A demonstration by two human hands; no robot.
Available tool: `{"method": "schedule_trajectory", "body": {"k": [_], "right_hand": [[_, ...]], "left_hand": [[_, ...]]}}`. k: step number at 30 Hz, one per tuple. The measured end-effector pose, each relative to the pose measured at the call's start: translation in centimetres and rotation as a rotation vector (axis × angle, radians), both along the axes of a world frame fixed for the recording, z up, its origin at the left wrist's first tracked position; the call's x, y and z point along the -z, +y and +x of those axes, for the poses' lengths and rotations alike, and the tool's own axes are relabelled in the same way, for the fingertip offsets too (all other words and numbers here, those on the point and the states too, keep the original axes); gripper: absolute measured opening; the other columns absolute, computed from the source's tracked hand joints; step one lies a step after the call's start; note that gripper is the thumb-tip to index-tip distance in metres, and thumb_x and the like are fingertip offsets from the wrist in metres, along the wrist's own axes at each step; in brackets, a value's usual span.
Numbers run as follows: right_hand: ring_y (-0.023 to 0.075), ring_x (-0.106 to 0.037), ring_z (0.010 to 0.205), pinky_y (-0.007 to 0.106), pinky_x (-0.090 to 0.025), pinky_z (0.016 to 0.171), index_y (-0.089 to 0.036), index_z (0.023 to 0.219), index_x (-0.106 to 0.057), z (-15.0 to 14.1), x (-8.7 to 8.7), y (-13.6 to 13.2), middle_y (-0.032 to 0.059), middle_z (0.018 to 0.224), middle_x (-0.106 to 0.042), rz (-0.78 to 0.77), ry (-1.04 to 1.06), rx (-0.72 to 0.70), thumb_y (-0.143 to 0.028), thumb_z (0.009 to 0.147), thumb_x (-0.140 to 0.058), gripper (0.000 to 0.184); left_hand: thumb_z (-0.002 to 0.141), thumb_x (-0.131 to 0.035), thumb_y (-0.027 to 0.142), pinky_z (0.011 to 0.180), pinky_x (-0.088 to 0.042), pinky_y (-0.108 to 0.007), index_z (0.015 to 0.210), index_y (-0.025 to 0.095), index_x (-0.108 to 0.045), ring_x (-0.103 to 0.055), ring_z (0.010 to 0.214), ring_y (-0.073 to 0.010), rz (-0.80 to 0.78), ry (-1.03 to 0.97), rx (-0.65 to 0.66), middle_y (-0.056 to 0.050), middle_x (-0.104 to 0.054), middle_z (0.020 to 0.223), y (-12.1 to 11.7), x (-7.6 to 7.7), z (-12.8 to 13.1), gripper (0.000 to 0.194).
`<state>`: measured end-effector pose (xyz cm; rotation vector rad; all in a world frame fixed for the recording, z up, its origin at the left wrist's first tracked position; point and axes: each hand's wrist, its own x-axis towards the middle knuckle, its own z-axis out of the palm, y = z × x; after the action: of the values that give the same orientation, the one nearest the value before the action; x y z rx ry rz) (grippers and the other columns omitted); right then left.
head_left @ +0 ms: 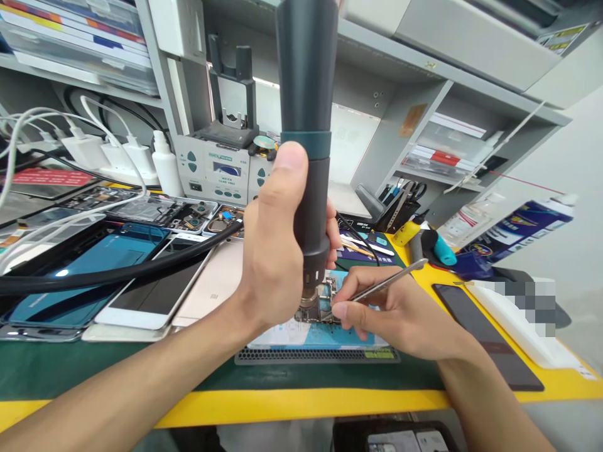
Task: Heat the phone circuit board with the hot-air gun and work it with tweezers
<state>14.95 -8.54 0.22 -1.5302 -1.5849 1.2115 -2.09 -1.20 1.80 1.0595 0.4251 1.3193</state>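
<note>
My left hand [273, 245] is wrapped round the dark handle of a hot air gun [308, 188], held upright with its metal nozzle [309, 297] pointing down. Directly below the nozzle is a phone circuit board [325, 314], partly hidden by the nozzle and my fingers. My right hand [381, 307] pinches metal tweezers [389, 280], whose rear end sticks up to the right. Their tips reach the board area, but I cannot make out whether they touch it. Under the board lies a light blue work pad [292, 336].
Several phones, including a blue one [89, 270] and a white one [157, 279], lie at the left. A black hose [117, 282] crosses above them. Behind stands a soldering station [219, 168]. At the right are a dark phone panel [487, 336] and a blue can [518, 235].
</note>
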Motion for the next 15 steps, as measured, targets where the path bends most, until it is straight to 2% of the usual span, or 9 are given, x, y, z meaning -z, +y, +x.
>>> {"method": "schedule_trajectory", "body": {"k": [3, 8, 15], "right_hand": [[0.0136, -0.058, 0.055, 0.024, -0.047, 0.048, -0.017, 0.083, -0.071, -0.08, -0.06, 0.05, 0.0016, 0.066, -0.066, 0.01, 0.002, -0.008, -0.045, 0.083, -0.091, 0.035], [0.0142, -0.06, 0.056, 0.024, -0.049, 0.049, -0.017, 0.084, -0.071, -0.07, -0.1, 0.05, 0.0027, 0.067, -0.068, 0.04, 0.001, -0.022, -0.046, 0.085, -0.089, 0.035], [0.0147, -0.061, 0.059, 0.025, -0.052, 0.051, -0.017, 0.084, -0.071, -0.06, 0.12, -0.11, 0.0035, 0.072, -0.07, 0.061, 0.026, -0.031, -0.046, 0.085, -0.089, 0.034]], "left_hand": [[0.099, -0.046, 0.069, 0.046, -0.046, -0.033, 0.061, 0.02, -0.061, -0.055, 0.048, -0.0177, -0.004, 0.002, 0.022, -0.008, -0.061, 0.059, 0.0, 0.08, 0.08, 0.064], [0.102, -0.038, 0.067, 0.047, -0.046, -0.035, 0.071, 0.019, -0.07, -0.054, 0.048, -0.0187, 0.0, 0.012, 0.025, -0.008, -0.062, 0.059, -0.2, -0.06, 0.04, 0.065], [0.103, -0.036, 0.066, 0.046, -0.047, -0.035, 0.07, 0.02, -0.07, -0.055, 0.047, -0.0186, 0.015, -0.014, 0.0, -0.008, -0.063, 0.061, -0.3, -0.19, -0.11, 0.066]]}}
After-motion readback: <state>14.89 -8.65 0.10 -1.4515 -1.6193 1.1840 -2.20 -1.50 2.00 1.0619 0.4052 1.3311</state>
